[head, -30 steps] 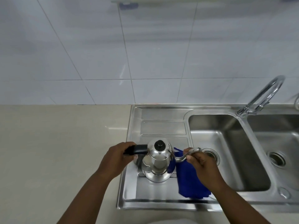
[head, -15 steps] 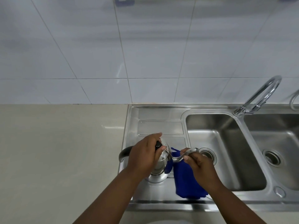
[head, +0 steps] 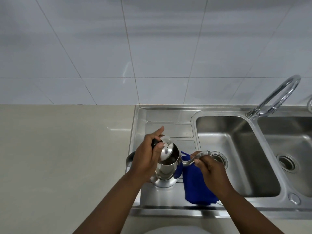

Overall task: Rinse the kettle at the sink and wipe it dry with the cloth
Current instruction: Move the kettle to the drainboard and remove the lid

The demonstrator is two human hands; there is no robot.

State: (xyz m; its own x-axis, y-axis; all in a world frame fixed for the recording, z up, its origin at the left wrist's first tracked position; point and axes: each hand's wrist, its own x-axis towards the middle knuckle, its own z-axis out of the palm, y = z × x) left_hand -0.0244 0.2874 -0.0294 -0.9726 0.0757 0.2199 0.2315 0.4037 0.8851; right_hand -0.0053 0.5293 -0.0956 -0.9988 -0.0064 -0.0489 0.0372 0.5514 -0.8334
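Since a second ago the left hand (head: 148,159) has left the kettle's black handle, gone to the top, and lifted the lid (head: 166,149) off, so that the lid now tilts up on its left edge above the open mouth, with small holes showing on its underside. The pale tiled wall (head: 152,48) fills the upper half of the view, and the beige surface (head: 59,157) runs along the left. A steel sink (head: 168,114) is set into it, with a ribbed draining board on the left and two basins to the right, and a curved tap (head: 276,97) rises behind the divider between the basins. The steel kettle (head: 166,171) stands upright on the draining board, near its front left corner. A blue cloth (head: 195,186) lies on the board just right of the kettle, touching its side and partly under the right forearm. The left fingers (head: 159,146) are clamped on the lid's black knob, the forefinger pointing out straight. The right hand (head: 211,168) holds the kettle's thin curved spout (head: 199,155), thumb and fingers pinched round it near its middle.
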